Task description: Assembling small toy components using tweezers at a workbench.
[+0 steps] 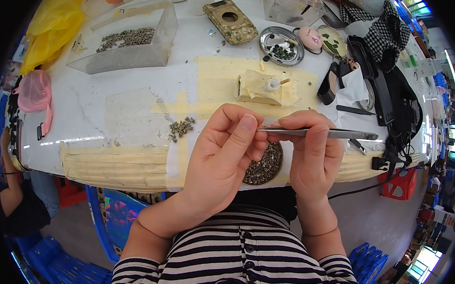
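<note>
Metal tweezers [354,134] lie level in my right hand [316,162], closed around them, with their points toward the left. Thumb and fingers of my left hand [221,157] are pinched together at those points. Whatever small piece they hold is hidden by the fingers. Below and between the hands is a round dish of small metal parts [263,169], partly covered by my left fingers. A loose heap of similar metal parts [181,129] lies on the table left of my hands. Just beyond them sits a block wrapped in yellowish tape [256,89], with a small white container [273,85] on top.
A clear bin [121,59] holds many metal parts at the far left. Farther back are a camouflage-patterned model hull [231,21] and a round metal tray with dark green pieces [266,40]. A black strap [377,83] lies right. Pink mesh [34,91] and another person's arm [11,187] are left.
</note>
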Available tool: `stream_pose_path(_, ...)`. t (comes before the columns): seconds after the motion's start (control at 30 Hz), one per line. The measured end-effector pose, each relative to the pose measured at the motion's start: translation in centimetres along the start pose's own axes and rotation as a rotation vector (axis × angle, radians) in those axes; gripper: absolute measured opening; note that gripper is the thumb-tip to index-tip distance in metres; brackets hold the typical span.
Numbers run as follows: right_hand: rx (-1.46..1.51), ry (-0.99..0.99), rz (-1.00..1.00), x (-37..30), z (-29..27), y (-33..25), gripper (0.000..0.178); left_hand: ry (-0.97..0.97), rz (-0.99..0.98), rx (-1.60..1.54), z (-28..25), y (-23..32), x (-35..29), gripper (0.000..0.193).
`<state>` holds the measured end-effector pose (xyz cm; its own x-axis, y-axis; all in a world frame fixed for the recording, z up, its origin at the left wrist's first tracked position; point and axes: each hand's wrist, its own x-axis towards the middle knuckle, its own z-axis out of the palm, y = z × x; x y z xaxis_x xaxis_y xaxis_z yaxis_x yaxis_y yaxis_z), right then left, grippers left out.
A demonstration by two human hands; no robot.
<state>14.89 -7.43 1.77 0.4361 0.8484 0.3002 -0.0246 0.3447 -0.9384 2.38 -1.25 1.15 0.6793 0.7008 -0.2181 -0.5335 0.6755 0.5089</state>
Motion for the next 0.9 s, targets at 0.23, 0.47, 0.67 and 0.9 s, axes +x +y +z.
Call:
stream_pose_path(0.23,-0.064,-0.016,-0.006,0.00,-0.11,-0.14,0.036,-0.002,0.042,0.006,-0.03,-0.12,0.00,0.012)
stream_pose_path(0.47,0.212,0.050,0.183,0.33,-0.35,0.09,0.047,-0.058,-0.002,-0.026,-0.18,0.29,0.02,0.016)
stream_pose_path(0.67,0.366,0.058,0.226,0.57,-0.45,0.41,0.046,-0.075,-0.055,-0.048,-0.28,0.27,-0.16,0.017)
stream_pose_path(0.9,0.306,0.052,0.170,0.39,-0.38,0.71,0.046,-0.050,-0.133,-0.005,0.41,0.70,-0.35,0.023)
